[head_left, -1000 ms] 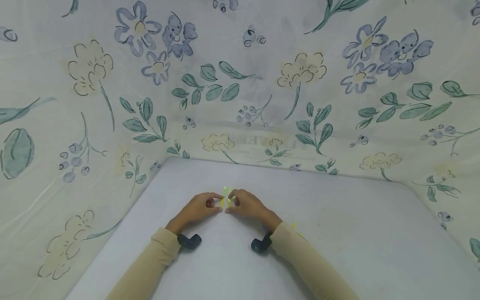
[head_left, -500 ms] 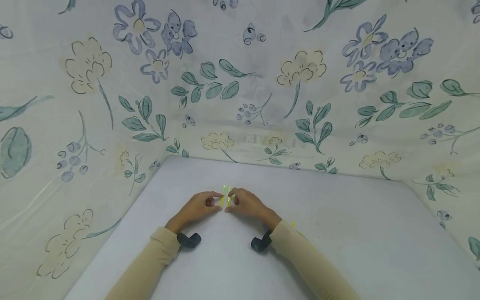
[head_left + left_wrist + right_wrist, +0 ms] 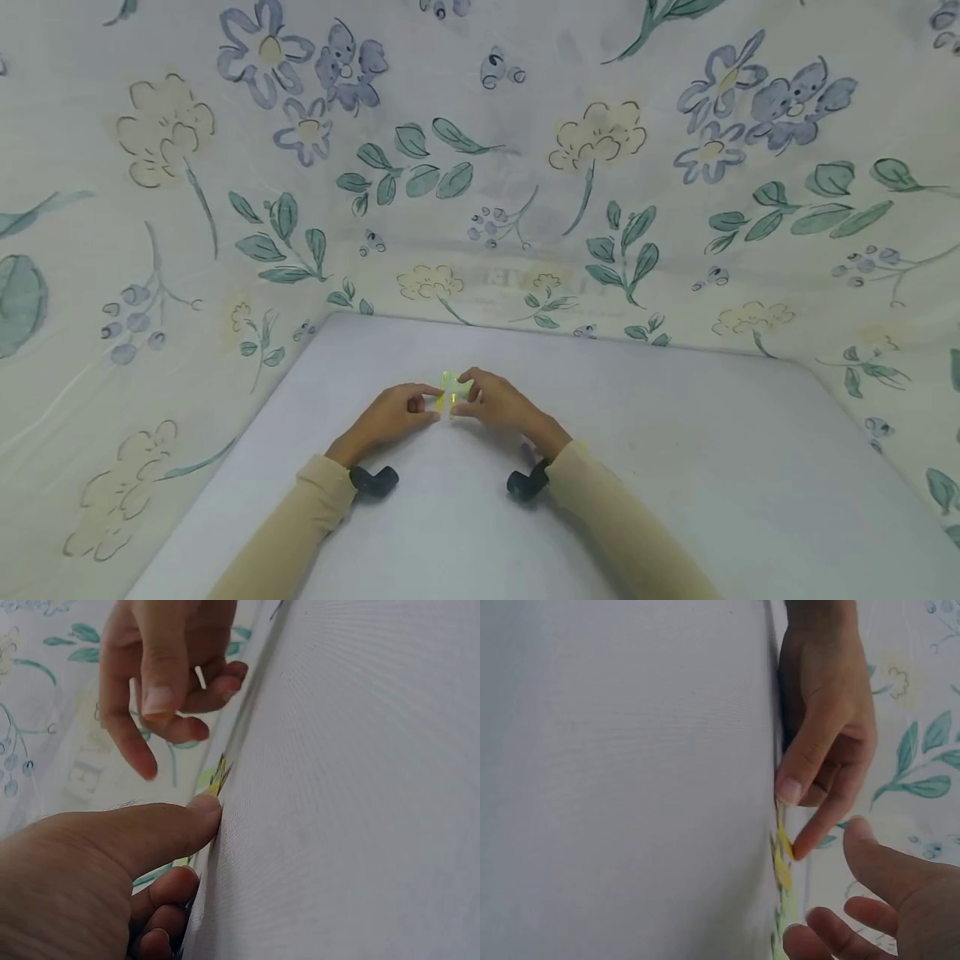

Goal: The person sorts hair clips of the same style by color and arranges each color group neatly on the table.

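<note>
Small, shiny yellow and green strips lie flat in a little group on the white table; their exact kind is too small to tell. My left hand pinches one yellow strip by its ends between thumb and forefinger, low against the tabletop. Just to the right of the group, my right hand is raised slightly, thumb and fingers spread apart and holding nothing. In the left wrist view the right hand hangs above the strip's yellow tip. Green pieces continue beside the yellow one.
A white table spreads around both hands. Behind and at the sides hangs a floral-print cloth. Dark camera mounts sit at both wrists, close above the tabletop.
My right hand has let go of the strip it held and lifted a little, its fingers parting. The left hand keeps its pinch. Yellow bits by the right sleeve are no longer visible.
</note>
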Demonstrator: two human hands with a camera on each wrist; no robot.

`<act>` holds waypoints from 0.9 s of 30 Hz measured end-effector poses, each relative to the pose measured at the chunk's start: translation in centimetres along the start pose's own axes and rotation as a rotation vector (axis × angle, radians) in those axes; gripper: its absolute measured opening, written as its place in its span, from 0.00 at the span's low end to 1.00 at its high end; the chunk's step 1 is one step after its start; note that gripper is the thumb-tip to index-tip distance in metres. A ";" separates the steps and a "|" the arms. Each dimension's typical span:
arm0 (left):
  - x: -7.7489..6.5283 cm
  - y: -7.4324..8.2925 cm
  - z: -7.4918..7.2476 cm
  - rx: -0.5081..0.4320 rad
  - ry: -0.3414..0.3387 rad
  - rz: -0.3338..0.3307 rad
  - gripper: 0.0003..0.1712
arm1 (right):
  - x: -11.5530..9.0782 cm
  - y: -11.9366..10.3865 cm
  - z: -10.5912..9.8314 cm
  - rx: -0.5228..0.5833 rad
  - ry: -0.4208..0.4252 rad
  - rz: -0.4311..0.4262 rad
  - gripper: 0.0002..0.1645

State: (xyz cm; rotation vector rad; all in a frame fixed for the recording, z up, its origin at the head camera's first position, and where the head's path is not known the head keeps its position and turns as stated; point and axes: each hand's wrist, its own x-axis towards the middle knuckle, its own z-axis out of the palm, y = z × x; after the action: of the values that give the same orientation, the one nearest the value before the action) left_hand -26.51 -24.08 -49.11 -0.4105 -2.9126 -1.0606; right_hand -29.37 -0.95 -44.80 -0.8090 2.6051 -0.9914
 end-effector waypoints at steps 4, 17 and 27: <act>-0.1 0.0 0.4 -0.009 -0.010 -0.016 0.23 | -1.6 0.3 -1.5 -0.015 0.059 -0.007 0.28; 0.0 0.4 0.0 0.013 -0.012 -0.037 0.24 | -9.6 3.3 -6.7 -0.052 0.231 0.013 0.19; 0.1 0.2 0.0 0.029 0.020 -0.032 0.23 | -14.9 6.6 -8.1 -0.097 0.204 0.088 0.13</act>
State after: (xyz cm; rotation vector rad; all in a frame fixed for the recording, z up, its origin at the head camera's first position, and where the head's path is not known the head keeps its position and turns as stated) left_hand -26.58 -23.86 -48.99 -0.3507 -2.9226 -1.0195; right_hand -23.18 16.03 -42.89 -0.6373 2.8535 -0.9763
